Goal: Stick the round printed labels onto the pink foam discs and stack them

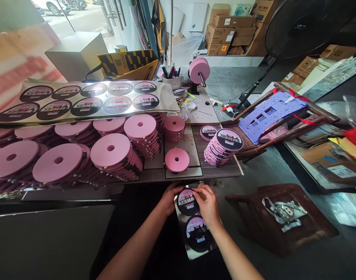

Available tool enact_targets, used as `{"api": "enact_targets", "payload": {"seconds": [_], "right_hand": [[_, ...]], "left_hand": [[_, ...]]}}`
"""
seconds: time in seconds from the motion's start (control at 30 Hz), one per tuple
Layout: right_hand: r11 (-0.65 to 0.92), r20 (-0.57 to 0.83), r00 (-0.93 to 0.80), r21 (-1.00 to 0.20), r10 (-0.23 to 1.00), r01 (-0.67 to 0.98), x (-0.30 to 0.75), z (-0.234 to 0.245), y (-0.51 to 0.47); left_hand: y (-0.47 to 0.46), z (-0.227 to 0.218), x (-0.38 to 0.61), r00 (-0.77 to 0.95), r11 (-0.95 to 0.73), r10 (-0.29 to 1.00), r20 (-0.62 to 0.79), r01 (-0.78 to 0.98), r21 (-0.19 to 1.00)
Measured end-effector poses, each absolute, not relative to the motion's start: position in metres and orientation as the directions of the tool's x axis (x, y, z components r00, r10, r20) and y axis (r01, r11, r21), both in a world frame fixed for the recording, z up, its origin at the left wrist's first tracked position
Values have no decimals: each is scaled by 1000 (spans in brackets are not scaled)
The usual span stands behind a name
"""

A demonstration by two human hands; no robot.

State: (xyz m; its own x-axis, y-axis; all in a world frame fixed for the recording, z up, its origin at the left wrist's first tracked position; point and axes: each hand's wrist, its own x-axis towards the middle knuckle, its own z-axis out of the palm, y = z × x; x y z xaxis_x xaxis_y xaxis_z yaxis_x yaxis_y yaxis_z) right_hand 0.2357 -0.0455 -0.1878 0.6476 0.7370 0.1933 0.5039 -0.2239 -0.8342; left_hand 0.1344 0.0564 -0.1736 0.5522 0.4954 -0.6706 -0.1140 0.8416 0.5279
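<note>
My left hand (170,198) grips the left edge of a sticker sheet (195,225) held low in front of the table edge. The strip carries two round black-and-pink stickers. My right hand (207,204) pinches the upper sticker (186,202) at its right edge, fingers curled over it. Just beyond my hands a single pink disc (177,160) with a centre hole lies flat on the table (195,171). To its right, a leaning stack of discs with stickers on them (224,146) rests near the table's right edge.
Several stacks of bare pink discs (110,153) fill the table's left side under a large uncut sticker sheet (84,99). A brown stool (280,217) with scraps stands at the right, a wooden chair with a purple panel (271,112) beyond it. Cardboard boxes (230,31) at the back.
</note>
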Motion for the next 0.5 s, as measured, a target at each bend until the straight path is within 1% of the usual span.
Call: {"api": "enact_targets", "payload": {"seconds": [0.13,0.27,0.33,0.4,0.43,0.47,0.5], "right_hand": [[-195,244,585,-787,774,586,233,-181,-46],[-131,293,483,-733,825,668,224,-166,-56],[-36,357,360,-665,862,746,220,-148,-64],[101,419,209,-607,884,788,219,-122,-74],[154,430,160,-609,889,778,221,-108,-80],[180,431,150,-634,890,752,224,-94,-86],[174,426,178,-665,887,726,228,-81,-92]], "left_hand": [[57,-175,132,519,812,526,-673,-73,579],[60,-179,123,462,778,529,-711,70,624],[63,-181,118,434,752,523,-733,170,637],[67,-184,114,408,709,533,-741,261,655],[70,-184,112,396,681,546,-739,303,666],[74,-185,110,386,650,560,-733,344,678],[79,-184,107,380,616,572,-727,385,687]]}}
